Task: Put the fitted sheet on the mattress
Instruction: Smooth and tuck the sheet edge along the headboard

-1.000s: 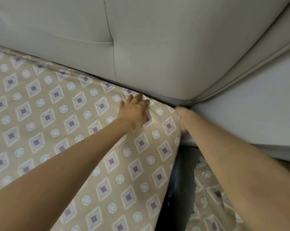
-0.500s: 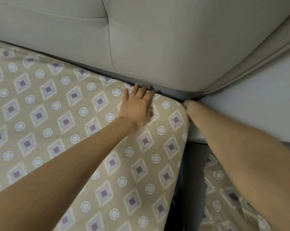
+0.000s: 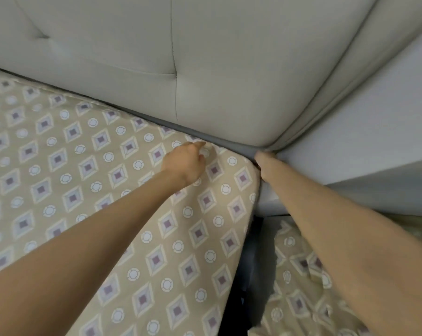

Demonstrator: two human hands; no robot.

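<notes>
Pressing down near the corner, the left hand (image 3: pixel 185 163) lies knuckles-up on the fitted sheet (image 3: pixel 84 190), its fingers curled loosely under and touching the cloth; whether it pinches a fold cannot be told. The tan sheet, printed with diamonds and circles, covers the top of the mattress (image 3: pixel 250 204), reaching its rounded corner just right of that hand. The right hand (image 3: pixel 264 163) is pushed down into the narrow gap at the corner, between the mattress side and the grey bed frame (image 3: pixel 375 141); its fingers are hidden, so its grasp cannot be told. Beyond both hands stands the padded headboard (image 3: pixel 205 69), with only a thin dark slit between it and the sheet's far edge. Beneath the right forearm a dark gap drops beside the mattress, and more of the same patterned cloth (image 3: pixel 299 287) lies crumpled below it. Counted: two hands, one mattress, one headboard. No containers are in view.
</notes>
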